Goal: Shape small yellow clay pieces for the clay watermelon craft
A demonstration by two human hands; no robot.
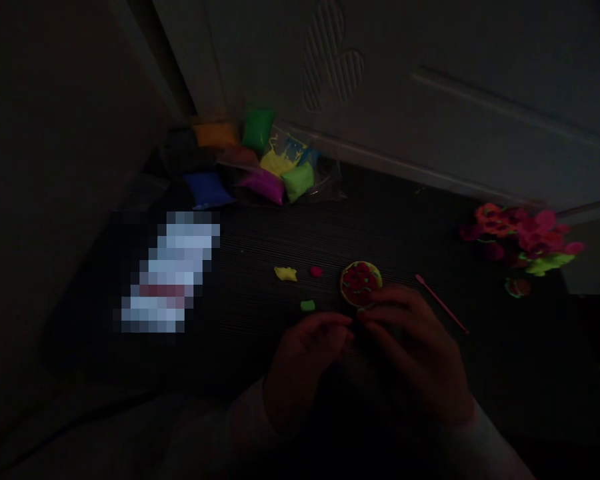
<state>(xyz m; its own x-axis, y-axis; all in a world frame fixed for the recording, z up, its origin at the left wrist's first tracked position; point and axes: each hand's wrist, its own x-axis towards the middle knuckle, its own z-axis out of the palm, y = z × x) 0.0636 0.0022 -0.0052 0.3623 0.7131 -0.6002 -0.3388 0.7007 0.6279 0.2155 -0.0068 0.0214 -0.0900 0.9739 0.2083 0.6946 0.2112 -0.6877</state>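
Observation:
A round clay piece (360,283) with a yellow rim and a dark red, green-flecked top lies on the dark table, just beyond my fingers. My right hand (415,347) reaches over its near edge, fingers bent together, with a trace of green at the tips. Facing it, my left hand (313,357) has thumb and forefinger pinched together; what lies between them is too dark to make out. Close by are a green clay bit (307,305), a small pink-red clay ball (316,272) and a yellow clay lump (285,274).
A pink modelling stick (443,304) lies to the right. Beyond it sit a cluster of pink and orange clay flowers (525,230) and a small red-green piece (518,287). Several coloured clay packets (207,190) lie at the back. A bright blurred-out screen (170,273) is at left.

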